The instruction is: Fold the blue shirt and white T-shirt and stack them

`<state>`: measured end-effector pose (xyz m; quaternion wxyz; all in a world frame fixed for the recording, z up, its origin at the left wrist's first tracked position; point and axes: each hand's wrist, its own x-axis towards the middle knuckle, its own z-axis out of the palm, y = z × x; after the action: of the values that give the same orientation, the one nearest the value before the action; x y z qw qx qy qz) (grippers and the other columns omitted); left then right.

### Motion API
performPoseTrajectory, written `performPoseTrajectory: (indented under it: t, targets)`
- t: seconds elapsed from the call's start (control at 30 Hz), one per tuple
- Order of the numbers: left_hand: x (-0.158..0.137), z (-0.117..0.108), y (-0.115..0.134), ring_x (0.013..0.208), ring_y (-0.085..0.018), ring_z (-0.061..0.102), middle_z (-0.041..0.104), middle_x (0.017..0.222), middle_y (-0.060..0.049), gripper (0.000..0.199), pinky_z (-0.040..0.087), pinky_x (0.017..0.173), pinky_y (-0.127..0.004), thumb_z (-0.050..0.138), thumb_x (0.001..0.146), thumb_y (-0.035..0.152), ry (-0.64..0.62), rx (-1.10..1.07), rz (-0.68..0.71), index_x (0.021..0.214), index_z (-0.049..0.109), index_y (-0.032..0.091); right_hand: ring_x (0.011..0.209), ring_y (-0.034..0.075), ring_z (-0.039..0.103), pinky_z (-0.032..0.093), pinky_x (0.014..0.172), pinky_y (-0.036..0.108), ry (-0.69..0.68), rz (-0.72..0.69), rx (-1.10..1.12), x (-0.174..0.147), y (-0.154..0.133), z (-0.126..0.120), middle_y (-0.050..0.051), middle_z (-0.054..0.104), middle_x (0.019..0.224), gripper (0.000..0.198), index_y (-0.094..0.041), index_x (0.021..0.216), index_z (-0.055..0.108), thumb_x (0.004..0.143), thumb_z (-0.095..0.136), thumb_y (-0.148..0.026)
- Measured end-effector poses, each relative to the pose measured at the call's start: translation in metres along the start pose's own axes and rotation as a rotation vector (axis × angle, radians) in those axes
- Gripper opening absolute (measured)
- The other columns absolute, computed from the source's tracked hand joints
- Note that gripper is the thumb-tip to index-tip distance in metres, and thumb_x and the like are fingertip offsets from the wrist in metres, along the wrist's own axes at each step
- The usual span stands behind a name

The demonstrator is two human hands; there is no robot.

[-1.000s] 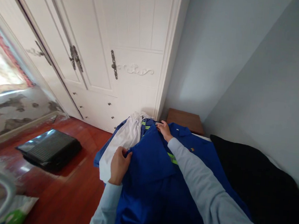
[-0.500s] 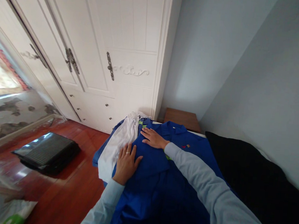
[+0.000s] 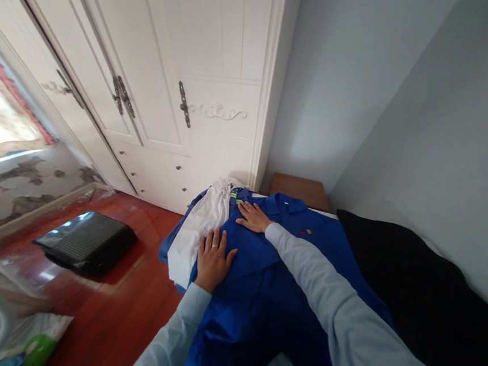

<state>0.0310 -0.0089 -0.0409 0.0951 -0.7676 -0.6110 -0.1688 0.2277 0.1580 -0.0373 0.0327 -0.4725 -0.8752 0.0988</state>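
Note:
A blue work jacket (image 3: 256,281) with a collar and a small coloured emblem lies spread out in front of me. My left hand (image 3: 213,263) rests flat on its left edge, fingers spread, with a ring on one finger. Farther up, my right hand (image 3: 253,217) lies palm down on the folded blue cloth, close to green-yellow reflective stripes (image 3: 234,198). Neither hand grips anything. Beside the left hand, a white garment (image 3: 201,230) hangs over the left side, on top of more blue cloth.
A white wardrobe (image 3: 226,45) stands ahead, with a brown wooden nightstand (image 3: 298,190) to its right. Black cloth (image 3: 390,264) lies at the right along the wall. On the red floor at left are a black plastic-wrapped bundle (image 3: 89,243) and a white-green bag (image 3: 42,339).
The view has shifted slightly, so most things sit a little farther right. Both hands remain flat on the blue jacket, with hardly any movement against it.

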Motion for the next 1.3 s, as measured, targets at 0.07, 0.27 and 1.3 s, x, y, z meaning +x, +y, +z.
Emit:
performPoseTrajectory:
  t: [0.07, 0.27, 1.3]
  targets:
    - [0.000, -0.001, 0.000, 0.145, -0.041, 0.040, 0.044, 0.156, -0.022, 0.067, 0.030, 0.118, -0.059, 0.042, 0.100, 0.054, -0.003, 0.015, 0.002, 0.149, 0.049, 0.008, 0.158, 0.030, 0.012, 0.010, 0.128, 0.055, -0.005, 0.061, -0.011, -0.003, -0.004, -0.004, 0.014, 0.017, 0.168, 0.086, -0.012, 0.162, 0.020, 0.099, 0.022, -0.070]
    - [-0.001, 0.000, 0.001, 0.144, -0.042, 0.041, 0.046, 0.154, -0.023, 0.068, 0.030, 0.117, -0.060, 0.040, 0.100, 0.055, 0.006, 0.028, 0.008, 0.148, 0.050, 0.008, 0.157, 0.032, 0.017, 0.014, 0.127, 0.056, 0.129, -0.062, -0.033, -0.028, -0.039, -0.004, 0.018, 0.021, 0.166, 0.081, -0.009, 0.160, 0.027, 0.100, 0.032, -0.064]
    - [-0.058, -0.020, -0.032, 0.118, -0.026, 0.060, 0.065, 0.116, -0.015, 0.032, 0.047, 0.104, -0.047, 0.049, 0.098, 0.039, 0.490, -0.619, -0.142, 0.115, 0.060, 0.015, 0.077, 0.016, 0.071, 0.050, 0.065, 0.025, 0.109, 0.282, 1.531, -0.353, -0.062, 0.019, 0.011, 0.075, 0.106, 0.062, -0.018, 0.117, 0.070, 0.081, 0.068, -0.069]
